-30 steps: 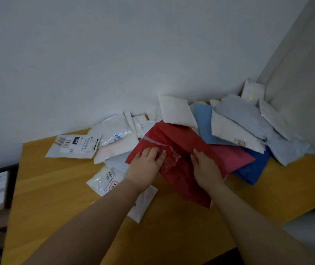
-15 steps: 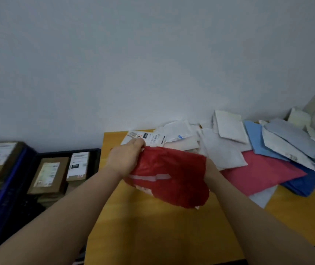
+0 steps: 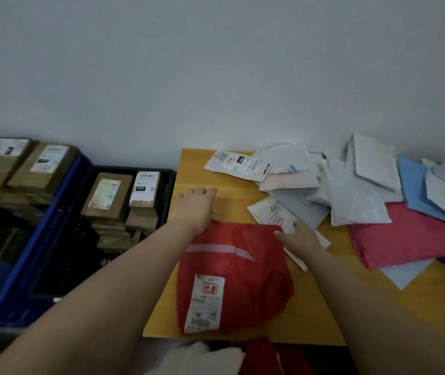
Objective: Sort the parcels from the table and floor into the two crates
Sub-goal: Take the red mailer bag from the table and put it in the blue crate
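Now your hands, left [image 3: 195, 205] and right [image 3: 298, 235], rest flat and unclenched at the far edge of the red plastic mailer bag [image 3: 232, 274], label up so you can read its destination.

A plain pale wall [image 3: 216, 77] rose behind everything, bare and evenly lit, meeting the far edge of the furniture. The wooden table [image 3: 310, 315] had a warm yellow-orange top, its near edge running straight across and its left edge standing just beside the containers. Below its front edge all was dark.
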The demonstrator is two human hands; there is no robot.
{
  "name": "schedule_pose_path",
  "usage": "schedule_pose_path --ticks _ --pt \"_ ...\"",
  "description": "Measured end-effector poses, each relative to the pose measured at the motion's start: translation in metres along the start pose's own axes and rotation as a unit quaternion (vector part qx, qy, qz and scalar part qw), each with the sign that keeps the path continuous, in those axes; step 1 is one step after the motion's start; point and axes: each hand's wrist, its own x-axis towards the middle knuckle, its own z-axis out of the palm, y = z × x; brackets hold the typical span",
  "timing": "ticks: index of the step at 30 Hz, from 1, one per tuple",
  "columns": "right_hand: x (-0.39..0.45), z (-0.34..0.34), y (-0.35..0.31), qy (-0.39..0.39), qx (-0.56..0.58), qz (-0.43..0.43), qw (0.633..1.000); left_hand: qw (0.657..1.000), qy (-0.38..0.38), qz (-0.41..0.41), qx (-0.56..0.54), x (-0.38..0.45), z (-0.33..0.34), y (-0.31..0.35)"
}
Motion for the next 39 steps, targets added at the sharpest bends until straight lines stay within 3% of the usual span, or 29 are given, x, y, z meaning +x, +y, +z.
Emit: schedule_pose_path --ticks 8,13,17,21,24,27,33,39 --pt "0.002 0.037 0.037 -0.068 -0.071 -0.018 0.995 0.979 -0.112 -0.140 -0.095 -0.059 0.075 -0.026" --pt "-0.007 0.063 0.051 -0.091 -0.067 -0.002 0.994 0.923 -0.151 -0.263 -0.235 -0.094 0.113 -0.020" --pt "-0.011 0.076 0.057 -0.112 -0.121 0.008 0.986 0.886 -0.149 -0.308 -0.313 -0.106 0.128 -0.005" --pt "-0.005 0.071 0.057 -0.119 -0.091 0.029 0.988 0.833 -0.128 -0.340 -0.418 -0.106 0.128 0.006" --pt "0.001 0.062 0.058 -0.104 -0.038 0.030 0.993 0.785 -0.063 -0.344 -0.512 -0.099 0.117 0.014" --pt "0.011 0.043 0.048 -0.031 0.011 -0.004 0.999 0.736 -0.004 -0.311 -0.601 -0.085 0.092 0.019" --pt "0.026 0.000 0.009 0.123 0.128 -0.142 0.974 0.678 0.073 -0.205 -0.702 -0.053 0.042 0.027" --pt "0.027 -0.009 -0.016 0.192 0.158 -0.178 0.952 0.650 0.129 -0.127 -0.738 -0.039 0.015 0.028"
